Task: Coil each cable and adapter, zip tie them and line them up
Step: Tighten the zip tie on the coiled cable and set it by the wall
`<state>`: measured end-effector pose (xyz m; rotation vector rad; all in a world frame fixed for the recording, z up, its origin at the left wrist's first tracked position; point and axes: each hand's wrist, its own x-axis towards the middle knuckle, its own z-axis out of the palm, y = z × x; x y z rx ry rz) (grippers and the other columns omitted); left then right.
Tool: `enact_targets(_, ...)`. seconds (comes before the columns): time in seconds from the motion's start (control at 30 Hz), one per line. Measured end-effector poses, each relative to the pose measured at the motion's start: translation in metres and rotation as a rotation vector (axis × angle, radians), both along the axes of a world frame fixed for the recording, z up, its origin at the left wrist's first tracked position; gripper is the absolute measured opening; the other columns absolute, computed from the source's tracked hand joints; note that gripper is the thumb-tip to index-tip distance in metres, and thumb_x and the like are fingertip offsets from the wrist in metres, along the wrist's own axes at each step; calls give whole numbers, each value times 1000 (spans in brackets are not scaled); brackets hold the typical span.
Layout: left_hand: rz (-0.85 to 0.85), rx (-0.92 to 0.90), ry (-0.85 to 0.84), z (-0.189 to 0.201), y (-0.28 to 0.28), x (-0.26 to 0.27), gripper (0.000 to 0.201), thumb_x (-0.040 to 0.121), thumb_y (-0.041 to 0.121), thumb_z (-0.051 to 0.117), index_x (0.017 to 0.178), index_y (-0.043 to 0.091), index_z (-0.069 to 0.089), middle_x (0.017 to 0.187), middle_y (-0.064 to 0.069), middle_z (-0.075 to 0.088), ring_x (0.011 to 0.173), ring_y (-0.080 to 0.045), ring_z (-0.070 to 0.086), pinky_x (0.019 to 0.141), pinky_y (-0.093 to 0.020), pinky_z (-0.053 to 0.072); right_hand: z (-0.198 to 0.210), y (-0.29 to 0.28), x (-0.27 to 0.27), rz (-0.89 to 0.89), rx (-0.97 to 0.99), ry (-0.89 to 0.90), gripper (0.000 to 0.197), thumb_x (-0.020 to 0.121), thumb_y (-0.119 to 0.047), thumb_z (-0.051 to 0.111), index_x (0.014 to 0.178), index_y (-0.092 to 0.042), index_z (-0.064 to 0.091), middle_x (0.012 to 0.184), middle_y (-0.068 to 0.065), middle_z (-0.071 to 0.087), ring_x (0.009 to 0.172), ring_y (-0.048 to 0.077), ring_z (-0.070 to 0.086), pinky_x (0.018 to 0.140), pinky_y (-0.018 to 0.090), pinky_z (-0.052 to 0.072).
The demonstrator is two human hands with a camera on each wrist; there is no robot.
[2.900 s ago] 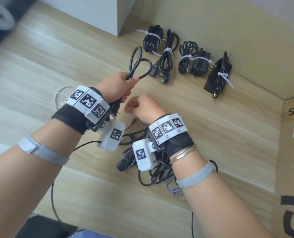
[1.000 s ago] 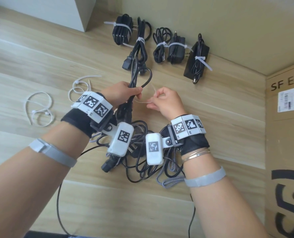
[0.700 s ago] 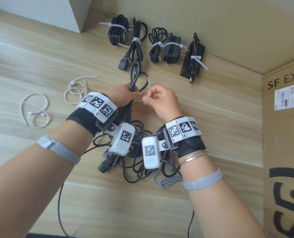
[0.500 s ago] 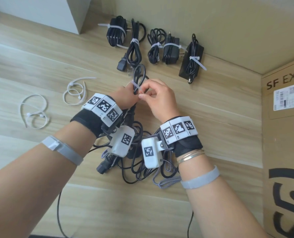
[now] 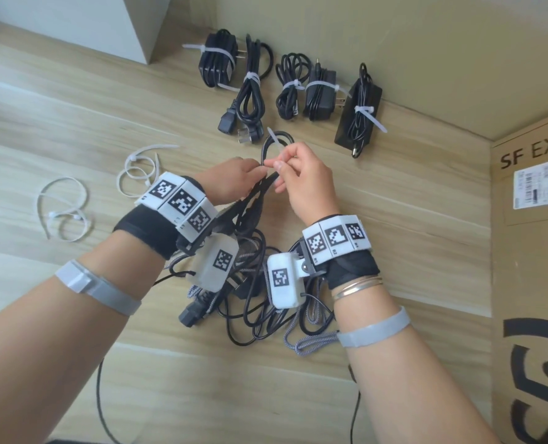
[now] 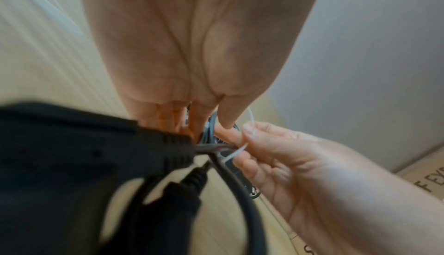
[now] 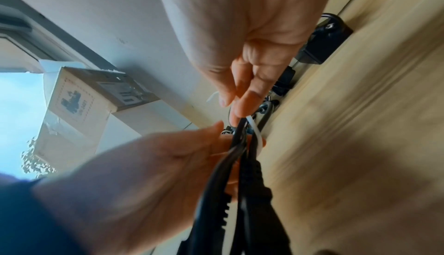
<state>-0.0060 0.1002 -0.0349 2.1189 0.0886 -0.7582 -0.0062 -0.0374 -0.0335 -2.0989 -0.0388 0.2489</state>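
My left hand (image 5: 234, 177) grips a folded black cable (image 5: 268, 149) just below its top loop; the cable's plugs (image 6: 144, 149) hang under the palm. A white zip tie (image 5: 274, 141) runs around the bundle at my left fingers, its tail sticking up past the loop. My right hand (image 5: 298, 174) pinches that tie between thumb and forefinger, right against my left fingertips. The left wrist view shows the zip tie (image 6: 236, 152) crossing the cable (image 6: 230, 179). In the right wrist view the zip tie (image 7: 256, 133) curves beside the cable (image 7: 216, 173).
Several tied cable and adapter bundles (image 5: 298, 84) lie in a row along the back wall. A tangle of loose cables (image 5: 256, 309) sits under my wrists. Spare zip ties (image 5: 138, 168) lie on the wooden floor at left. A cardboard box (image 5: 529, 251) stands at right.
My right hand brought the zip tie to the cable held in my left hand and looped it around the bundle. Its tail now points up past the loop.
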Motion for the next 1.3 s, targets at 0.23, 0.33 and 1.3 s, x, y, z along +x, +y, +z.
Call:
enact_targets(0.23,-8,73,-145,-5,10,1,12,93,11,48,88,11,59,74,-6,63,63,-16,62,73,-29,50,5,4,1,7,-19,-3,21,89,-8,53,75,-21,44,84,-3,72,50,9,57,64,23,52)
enact_targets(0.33,-20,119,-205,-5,12,2,7,90,15,55,88,11,59,65,-1,62,55,-8,59,63,-26,48,4,5,1,4,-32,4,24,88,-10,56,72,-24,43,81,2,73,51,10,59,67,27,54)
enact_targets(1.3,179,-421,-24,-13,25,0,21,96,11,44,77,16,54,70,-1,50,75,-14,52,94,-34,47,-1,-3,1,95,-78,57,31,94,-10,45,71,-31,39,89,-1,71,65,15,65,71,27,56)
